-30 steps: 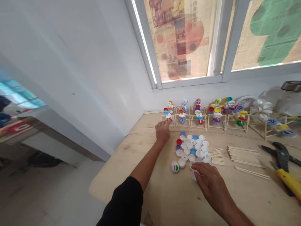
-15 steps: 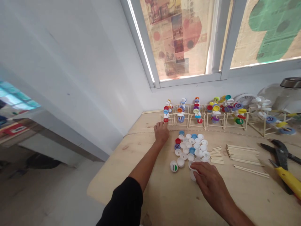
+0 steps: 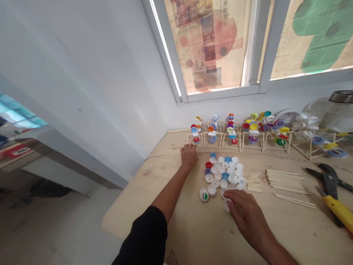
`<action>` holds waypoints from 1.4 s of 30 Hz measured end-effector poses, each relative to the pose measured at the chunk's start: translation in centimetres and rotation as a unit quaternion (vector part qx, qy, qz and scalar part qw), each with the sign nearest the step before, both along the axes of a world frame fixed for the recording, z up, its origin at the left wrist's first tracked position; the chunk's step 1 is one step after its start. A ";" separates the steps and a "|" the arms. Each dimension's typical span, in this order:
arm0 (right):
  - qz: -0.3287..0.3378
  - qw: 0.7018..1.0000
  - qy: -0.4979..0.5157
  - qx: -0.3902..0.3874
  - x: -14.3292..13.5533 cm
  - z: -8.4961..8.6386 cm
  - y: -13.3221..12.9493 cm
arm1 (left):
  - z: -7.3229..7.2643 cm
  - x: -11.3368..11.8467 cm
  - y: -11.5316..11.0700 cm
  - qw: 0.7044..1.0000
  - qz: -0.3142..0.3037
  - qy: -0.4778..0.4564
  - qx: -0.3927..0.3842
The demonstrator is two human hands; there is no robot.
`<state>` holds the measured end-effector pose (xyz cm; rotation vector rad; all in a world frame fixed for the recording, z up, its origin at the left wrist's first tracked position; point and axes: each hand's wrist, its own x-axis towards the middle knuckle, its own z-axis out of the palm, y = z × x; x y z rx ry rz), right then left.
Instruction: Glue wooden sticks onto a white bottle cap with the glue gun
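My left hand (image 3: 189, 155) lies on the table with its fingers bent but slightly apart, at the front foot of the leftmost small wheel of bottle caps (image 3: 195, 129) on a stick frame. Whether the fingertips touch that frame is hidden. Lower right, my right hand (image 3: 245, 208) has its thumb and fingers curved about a white bottle cap (image 3: 226, 206) at the near edge of the loose caps. Those caps (image 3: 221, 170), mostly white with a few blue, red and purple, lie in a close cluster between the hands. A white cap with a green mark (image 3: 204, 195) sits to their left.
More cap wheels on stick frames (image 3: 253, 134) stand in a row along the wall. Short sticks (image 3: 254, 182) and longer sticks (image 3: 286, 181) lie right of the caps. Yellow-handled pliers (image 3: 336, 209) are farther right. Behind stand a small fan (image 3: 286, 117) and a glass jar (image 3: 340, 110).
The leftmost cap wheel has turned a little, its red caps shifting position. Both hands have stayed nearly still.
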<state>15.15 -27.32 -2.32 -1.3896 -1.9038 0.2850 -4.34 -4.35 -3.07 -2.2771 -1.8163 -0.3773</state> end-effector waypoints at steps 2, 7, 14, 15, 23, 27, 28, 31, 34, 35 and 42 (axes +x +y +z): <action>-0.004 1.000 0.001 0.003 0.0 0.1 0.0 | -0.1 0.0 0.2 1.000 -0.009 0.010 -0.010; -0.006 1.000 0.001 0.005 0.0 0.4 -0.1 | -0.3 0.4 0.5 0.999 -0.026 0.029 -0.027; -0.006 1.000 0.001 0.004 0.0 0.5 -0.1 | -0.3 0.8 0.9 0.998 -0.025 0.042 -0.048; -0.005 1.000 0.000 0.002 0.0 0.5 -0.1 | -0.3 0.8 0.9 0.998 -0.025 0.042 -0.050; -0.002 1.000 0.003 0.004 0.0 0.3 0.0 | -0.4 0.7 0.5 0.998 -0.025 0.033 -0.044; -0.003 1.000 0.003 -0.001 0.0 0.3 -0.1 | -0.3 0.6 0.0 0.999 -0.015 0.020 -0.031; -0.003 1.000 0.003 -0.001 0.0 0.3 -0.2 | -0.3 0.6 -0.1 1.000 -0.006 0.014 -0.026; -0.002 1.000 0.002 0.001 0.0 0.4 -0.2 | 0.2 0.4 -0.3 0.999 0.043 -0.007 -0.005; -0.003 1.000 0.003 0.003 0.0 0.4 -0.1 | 0.7 0.5 -0.5 0.997 0.072 -0.024 0.022; -0.003 1.000 0.002 0.003 0.0 0.5 -0.1 | 0.9 0.5 -0.6 0.997 0.065 -0.025 0.031; -0.001 1.000 -0.003 -0.010 0.0 0.4 -0.1 | 0.6 0.3 -0.8 0.999 -0.011 0.011 0.030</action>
